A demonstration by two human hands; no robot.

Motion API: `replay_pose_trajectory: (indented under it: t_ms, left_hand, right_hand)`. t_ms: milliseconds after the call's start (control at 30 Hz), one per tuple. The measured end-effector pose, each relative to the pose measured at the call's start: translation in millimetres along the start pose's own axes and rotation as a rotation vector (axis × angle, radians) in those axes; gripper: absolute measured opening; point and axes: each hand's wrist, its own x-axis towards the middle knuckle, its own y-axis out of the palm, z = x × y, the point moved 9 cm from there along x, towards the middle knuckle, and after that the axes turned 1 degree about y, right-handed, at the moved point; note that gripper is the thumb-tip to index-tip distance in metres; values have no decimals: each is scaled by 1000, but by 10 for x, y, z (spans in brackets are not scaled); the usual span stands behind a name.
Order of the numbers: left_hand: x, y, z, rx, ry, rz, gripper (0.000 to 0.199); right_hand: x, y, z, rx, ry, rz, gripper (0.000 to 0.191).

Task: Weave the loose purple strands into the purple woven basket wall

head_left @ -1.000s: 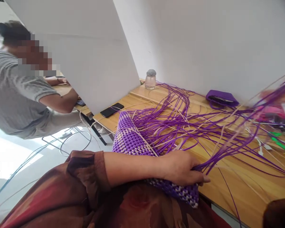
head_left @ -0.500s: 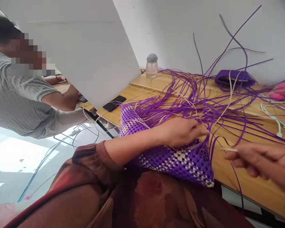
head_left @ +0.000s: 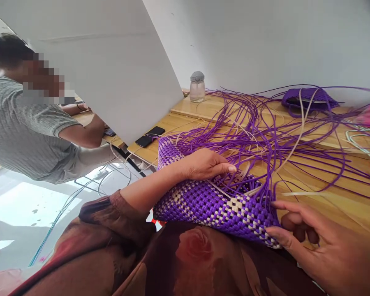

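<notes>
Running lengthwise along the near edge of the desk (head_left: 354,209): woven purple piece (head_left: 200,202), right end at the right hand (head_left: 323,240), thumb and forefinger apart. Left hand (head_left: 203,164) over mid-rim, fingers hidden, can't tell its grip.

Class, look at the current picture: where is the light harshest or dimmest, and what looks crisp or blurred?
Head view: sunlight washes out patches of floor at left; head view: the wall darkens toward the upper right corner; head view: the woven piece looks fairly crisp, while a pale strand by the right hand smears.
</notes>
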Motion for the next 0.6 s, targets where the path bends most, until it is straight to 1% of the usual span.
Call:
replay_pose_trajectory:
  t_ms: [67, 100, 200, 267, 300, 367, 400, 433, 500, 533, 600]
  left_hand:
    - [-21, -26, 41, 14, -3, 9, 62]
    - [-38, -45, 75, 14, -11, 10, 63]
    - [-116, -162, 207, 44, -20, -15, 64]
    - [-189, -329, 351, 180, -39, -66, 66]
    - [-232, -452, 442, 278, -59, -108, 68]
    - [-324, -712, 669, 467, -127, -145, 74]
    - [-375, -865, 808, 565, -188, -154, 76]
    - [-424, -1006, 957, 667, -254, -131, 76]
    - [-544, -1412, 1234, 885, -441, -192, 82]
    - [-585, -1599, 1337, 920, -500, -239, 85]
    - [-609, -1888, 1497, 957, -580, -329, 88]
  right_hand:
    - [-7, 166, 59, 28, -36, 58, 45]
    - [-11, 215, 76, 50, -57, 84, 43]
    - [-32, 213, 98, 82, -106, 92, 37]
    - [-52, 167, 113, 97, -126, 74, 33]
    - [-62, 158, 117, 106, -125, 75, 31]
    - [-78, 161, 117, 126, -112, 89, 29]
    - [-86, 168, 114, 131, -104, 95, 29]
    - [-92, 177, 112, 131, -99, 101, 29]
    - [-104, 189, 117, 128, -103, 108, 29]
    - [-108, 192, 122, 128, -106, 109, 28]
    - [-111, 189, 138, 137, -115, 105, 26]
